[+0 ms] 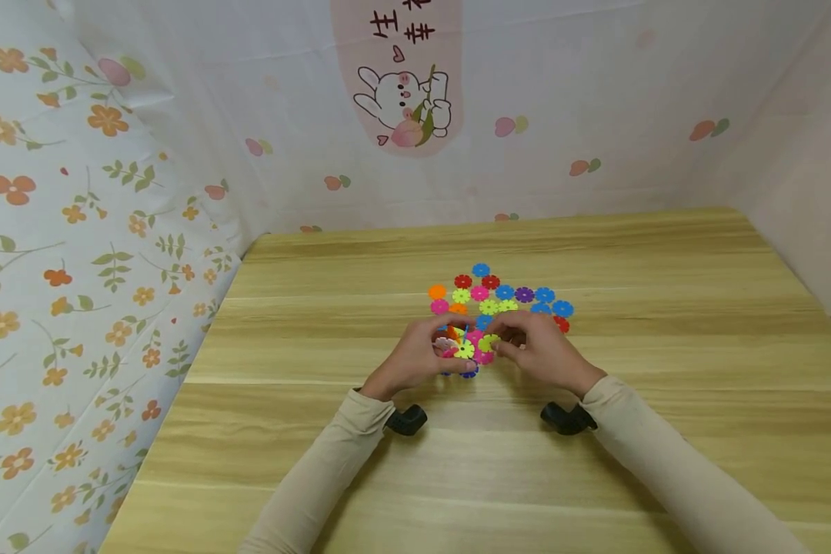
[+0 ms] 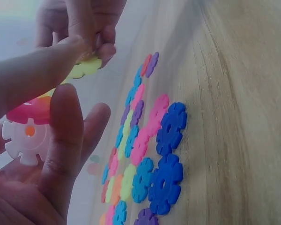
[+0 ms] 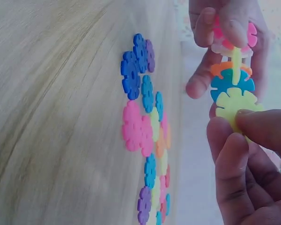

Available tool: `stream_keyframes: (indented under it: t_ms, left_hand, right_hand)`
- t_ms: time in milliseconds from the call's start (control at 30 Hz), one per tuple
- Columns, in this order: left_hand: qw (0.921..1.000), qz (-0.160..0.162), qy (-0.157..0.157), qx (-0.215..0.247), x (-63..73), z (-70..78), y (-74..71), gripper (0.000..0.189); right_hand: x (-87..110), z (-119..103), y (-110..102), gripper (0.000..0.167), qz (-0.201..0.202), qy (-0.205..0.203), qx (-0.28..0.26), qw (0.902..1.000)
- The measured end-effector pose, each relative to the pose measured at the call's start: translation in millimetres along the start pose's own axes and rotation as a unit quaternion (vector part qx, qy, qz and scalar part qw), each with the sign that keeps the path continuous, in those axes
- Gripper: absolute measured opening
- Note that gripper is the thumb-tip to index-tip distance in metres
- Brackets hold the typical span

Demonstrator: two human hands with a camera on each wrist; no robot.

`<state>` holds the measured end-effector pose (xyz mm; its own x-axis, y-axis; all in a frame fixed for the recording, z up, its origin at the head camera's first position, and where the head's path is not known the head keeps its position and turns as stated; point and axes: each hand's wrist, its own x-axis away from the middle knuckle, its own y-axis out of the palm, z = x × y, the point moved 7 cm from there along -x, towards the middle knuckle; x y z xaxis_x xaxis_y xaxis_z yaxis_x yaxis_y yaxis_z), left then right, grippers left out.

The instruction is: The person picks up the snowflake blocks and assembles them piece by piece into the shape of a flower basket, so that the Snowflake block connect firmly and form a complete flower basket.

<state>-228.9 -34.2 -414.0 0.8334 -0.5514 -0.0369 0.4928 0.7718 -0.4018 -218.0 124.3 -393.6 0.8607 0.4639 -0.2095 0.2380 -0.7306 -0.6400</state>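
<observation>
My left hand (image 1: 415,358) grips a small cluster of interlocking flower-shaped plastic discs, raised above the table. In the right wrist view the cluster shows a pink disc (image 3: 252,35), a clear whitish one, an orange one (image 3: 217,70) and a blue one (image 3: 220,86). A yellow disc stands edge-on among them. With thumb and fingers, my right hand (image 1: 545,350) pinches a yellow-green disc (image 3: 234,104) at the right of the cluster; it overlaps the blue disc in the right wrist view. My left fingers hide part of the cluster.
Loose flower discs in several colours lie flat on the wooden table (image 1: 305,431), beneath and beyond my hands. Two dark blue discs (image 2: 166,183) are nearest me, with a purple disc (image 1: 524,295) farther back. A printed cloth (image 1: 526,169) hangs behind the table.
</observation>
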Motion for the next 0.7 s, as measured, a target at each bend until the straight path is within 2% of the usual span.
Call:
stream_keyframes:
  t_ms: [300, 433, 567, 700]
  left_hand:
    - [0.9997, -0.013, 0.006, 0.018, -0.7, 6.6, 2.5, 0.056]
    - [0.9995, -0.022, 0.021, 0.003, -1.7, 8.9, 4.4, 0.056]
    - [0.9976, -0.043, 0.043, -0.033, -2.7, 12.9, 8.5, 0.059]
    - [0.9962, -0.062, 0.044, -0.043, -3.1, 14.9, 12.8, 0.058]
  right_hand:
    - [-1.6, -9.1, -3.2, 0.015, 0.017, -0.024, 0.016, 0.9994]
    - [-1.5, -11.3, -2.4, 0.015, 0.015, -0.032, 0.015, 0.9992]
    - [-0.3, -12.2, -3.4, 0.016, 0.021, -0.037, 0.019, 0.9989]
    - [0.6, -14.4, -5.2, 0.016, 0.032, -0.049, 0.021, 0.9981]
